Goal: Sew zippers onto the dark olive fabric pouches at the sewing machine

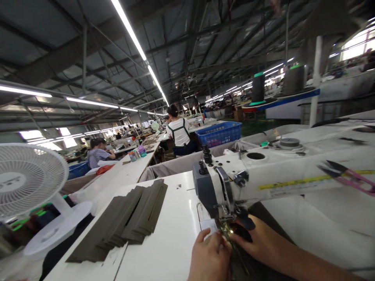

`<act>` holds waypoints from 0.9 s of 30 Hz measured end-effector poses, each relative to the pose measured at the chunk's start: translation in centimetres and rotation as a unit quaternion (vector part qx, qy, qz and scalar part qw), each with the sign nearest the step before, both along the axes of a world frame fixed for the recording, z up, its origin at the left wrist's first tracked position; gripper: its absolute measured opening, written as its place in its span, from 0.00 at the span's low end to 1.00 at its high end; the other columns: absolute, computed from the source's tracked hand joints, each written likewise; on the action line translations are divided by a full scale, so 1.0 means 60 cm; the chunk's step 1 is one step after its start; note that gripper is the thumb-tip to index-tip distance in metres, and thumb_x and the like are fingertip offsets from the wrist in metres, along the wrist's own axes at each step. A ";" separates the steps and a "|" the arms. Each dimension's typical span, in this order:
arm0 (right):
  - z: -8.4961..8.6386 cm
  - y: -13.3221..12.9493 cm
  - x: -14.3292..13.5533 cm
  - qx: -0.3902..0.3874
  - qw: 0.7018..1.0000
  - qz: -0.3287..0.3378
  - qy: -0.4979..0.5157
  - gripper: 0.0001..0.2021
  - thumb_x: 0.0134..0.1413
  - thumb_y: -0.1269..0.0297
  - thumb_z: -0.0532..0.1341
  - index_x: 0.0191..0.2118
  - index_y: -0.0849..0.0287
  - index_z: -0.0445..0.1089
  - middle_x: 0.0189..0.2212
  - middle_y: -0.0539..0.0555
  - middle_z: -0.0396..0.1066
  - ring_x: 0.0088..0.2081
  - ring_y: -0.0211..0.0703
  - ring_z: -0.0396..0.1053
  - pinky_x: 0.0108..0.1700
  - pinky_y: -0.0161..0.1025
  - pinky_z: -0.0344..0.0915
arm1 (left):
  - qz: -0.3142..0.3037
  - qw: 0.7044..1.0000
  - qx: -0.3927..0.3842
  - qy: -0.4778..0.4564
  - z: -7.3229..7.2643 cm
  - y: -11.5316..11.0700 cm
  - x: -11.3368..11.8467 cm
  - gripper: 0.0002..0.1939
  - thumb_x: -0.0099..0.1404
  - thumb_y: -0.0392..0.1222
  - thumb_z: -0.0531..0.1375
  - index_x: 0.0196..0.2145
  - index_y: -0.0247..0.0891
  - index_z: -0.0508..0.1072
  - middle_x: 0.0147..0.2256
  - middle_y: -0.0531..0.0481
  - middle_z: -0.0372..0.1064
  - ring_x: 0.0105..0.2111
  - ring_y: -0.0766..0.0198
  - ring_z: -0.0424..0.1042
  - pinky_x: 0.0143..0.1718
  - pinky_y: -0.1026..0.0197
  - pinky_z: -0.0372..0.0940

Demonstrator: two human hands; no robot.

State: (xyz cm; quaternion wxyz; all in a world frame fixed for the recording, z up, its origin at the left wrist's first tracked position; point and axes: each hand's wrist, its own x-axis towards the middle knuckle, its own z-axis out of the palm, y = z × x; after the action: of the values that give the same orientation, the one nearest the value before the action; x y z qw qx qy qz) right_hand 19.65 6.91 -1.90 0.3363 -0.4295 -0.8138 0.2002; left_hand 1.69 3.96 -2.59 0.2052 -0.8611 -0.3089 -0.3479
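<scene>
At the sewing head of a white and grey sewing machine (215, 191), both my hands work close to the presser foot. My left hand (211, 253) is closed, its fingers curled at the near edge of a dark olive fabric piece (263, 214), beside a shiny brass-coloured guide (226, 229). On the other side of the guide, my right hand (260, 240) grips the fabric near the needle, with some fingertips hidden behind dark machine parts. The fabric runs beneath the machine arm and under my right forearm. A stack of dark olive fabric strips (129, 220) lies fanned out on the white table to the left.
Pink-handled thread snips (351, 175) lie on the machine arm. A white fan (26, 183) stands at the left. Behind the machine is a blue crate (219, 133); thread cones (258, 89) stand at upper right. A co-worker (178, 130) sits ahead, back turned.
</scene>
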 end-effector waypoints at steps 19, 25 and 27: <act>-0.002 -0.086 0.020 0.209 0.965 0.062 -0.146 0.19 0.55 0.71 0.51 0.52 0.66 0.65 0.51 0.61 0.66 0.52 0.45 0.63 0.52 0.40 0.64 | 0.049 0.970 -0.203 0.126 0.027 -0.039 0.003 0.04 0.61 0.32 0.56 0.34 0.36 0.70 0.34 0.50 0.73 0.35 0.65 0.72 0.56 0.52 0.55; 0.000 -0.097 0.018 0.228 0.954 0.066 -0.182 0.20 0.54 0.73 0.50 0.52 0.71 0.65 0.52 0.63 0.64 0.53 0.49 0.62 0.52 0.44 0.64 | 0.031 0.978 -0.185 0.089 0.027 -0.041 0.005 0.07 0.60 0.30 0.55 0.36 0.35 0.70 0.35 0.49 0.72 0.35 0.65 0.72 0.56 0.51 0.55; 0.005 -0.091 0.014 0.236 0.949 0.064 -0.198 0.20 0.53 0.73 0.50 0.51 0.72 0.66 0.51 0.64 0.65 0.52 0.50 0.63 0.51 0.45 0.65 | 0.029 0.978 -0.187 0.082 0.031 -0.036 0.006 0.08 0.59 0.29 0.55 0.36 0.35 0.69 0.36 0.48 0.72 0.35 0.64 0.72 0.55 0.51 0.56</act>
State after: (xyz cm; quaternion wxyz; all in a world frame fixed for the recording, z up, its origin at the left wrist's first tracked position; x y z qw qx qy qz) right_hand 20.48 1.48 -1.61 0.2466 -0.3164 -0.9137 -0.0653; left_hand 2.06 1.82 -0.76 0.0750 -0.9006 -0.3752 -0.2060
